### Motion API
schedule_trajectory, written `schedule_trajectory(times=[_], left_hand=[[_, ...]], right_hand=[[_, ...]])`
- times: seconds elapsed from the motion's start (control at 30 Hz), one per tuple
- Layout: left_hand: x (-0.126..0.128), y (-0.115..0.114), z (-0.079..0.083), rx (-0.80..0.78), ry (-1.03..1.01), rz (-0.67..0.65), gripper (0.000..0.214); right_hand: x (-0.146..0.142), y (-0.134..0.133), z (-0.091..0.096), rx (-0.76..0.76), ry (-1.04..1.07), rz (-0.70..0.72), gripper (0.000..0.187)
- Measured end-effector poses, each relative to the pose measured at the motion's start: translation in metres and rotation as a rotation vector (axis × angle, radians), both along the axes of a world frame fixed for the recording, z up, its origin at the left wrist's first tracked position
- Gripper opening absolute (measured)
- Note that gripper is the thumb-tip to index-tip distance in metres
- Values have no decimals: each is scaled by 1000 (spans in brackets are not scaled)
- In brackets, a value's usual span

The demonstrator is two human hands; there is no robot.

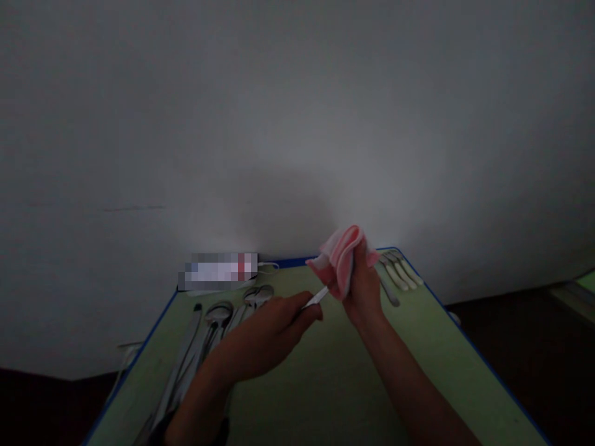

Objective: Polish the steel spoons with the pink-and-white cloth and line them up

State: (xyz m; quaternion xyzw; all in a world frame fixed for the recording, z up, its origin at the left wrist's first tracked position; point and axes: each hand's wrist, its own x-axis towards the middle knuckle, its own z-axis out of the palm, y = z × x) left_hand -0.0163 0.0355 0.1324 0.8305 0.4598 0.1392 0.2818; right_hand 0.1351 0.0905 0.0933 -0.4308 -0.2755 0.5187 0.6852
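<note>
My left hand is closed on the pale handle of a piece of cutlery, pinched between thumb and fingers. A pink and white cloth covers the other end, so its kind is hidden. Wrapped round that cloth is my right hand, with the fingers partly behind the folds. Both hands are above the middle of the pale green table. Just beyond the right hand lie several forks, some with white handles, and one metal handle shows beside them.
At the left of the table lie a ladle, round-headed spoons and several long metal utensils. A device with a blurred screen and a white cable sits at the back left. Behind the table stands a grey wall.
</note>
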Motion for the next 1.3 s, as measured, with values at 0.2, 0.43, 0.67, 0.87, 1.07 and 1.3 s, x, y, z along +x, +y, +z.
schedule_trajectory(times=[0.2, 0.43, 0.67, 0.87, 1.07, 1.3], left_hand=[[-1, 0, -3, 4, 0, 23, 34], [2, -2, 0, 18, 19, 34, 34], [1, -5, 3, 5, 30, 34, 32], [2, -4, 6, 34, -16, 67, 37], [0, -3, 6, 59, -12, 64, 35], [1, -4, 6, 76, -11, 69, 35]], right_hand=[[2, 4, 2, 105, 123, 43, 35], [23, 6, 18, 174, 91, 121, 28], [26, 9, 6, 96, -161, 18, 39], [37, 10, 7, 151, -224, 100, 40], [38, 9, 6, 132, -226, 117, 39], [38, 9, 7, 135, -205, 135, 40]])
